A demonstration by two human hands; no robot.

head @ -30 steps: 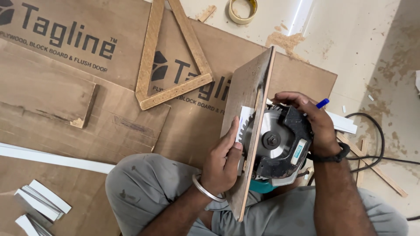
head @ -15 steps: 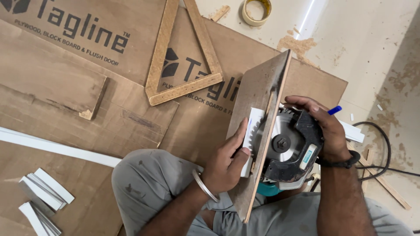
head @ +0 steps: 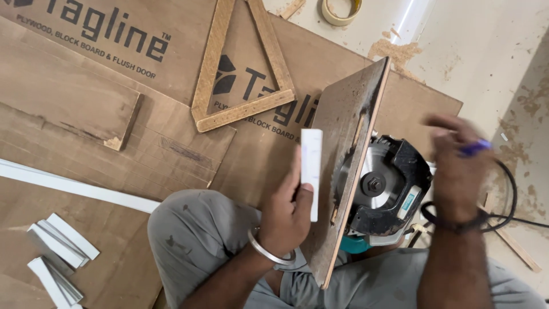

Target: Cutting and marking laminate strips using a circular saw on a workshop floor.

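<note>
I sit on brown plywood sheets with a circular saw (head: 384, 191) lying on its side in my lap, its toothed blade exposed. A brown board (head: 343, 143) stands on edge against the saw, with the blade passing through it. My left hand (head: 289, 214), a metal bangle on its wrist, pinches a short white strip (head: 311, 169) and holds it flat on the left face of that board. My right hand (head: 457, 166) is blurred, raised just right of the saw's black housing and apart from it, with a blue pen (head: 474, 147) in its fingers.
A wooden triangle frame (head: 246, 74) lies on the printed plywood ahead. A tape roll (head: 341, 8) sits at the top. Several short white strips (head: 57, 254) and one long white strip (head: 74, 186) lie at left. A black cable (head: 509, 194) loops at right over the dusty floor.
My right hand has come off the saw's housing and swung up to the right. The white strip now shows fully on the board's left face in my left hand.
</note>
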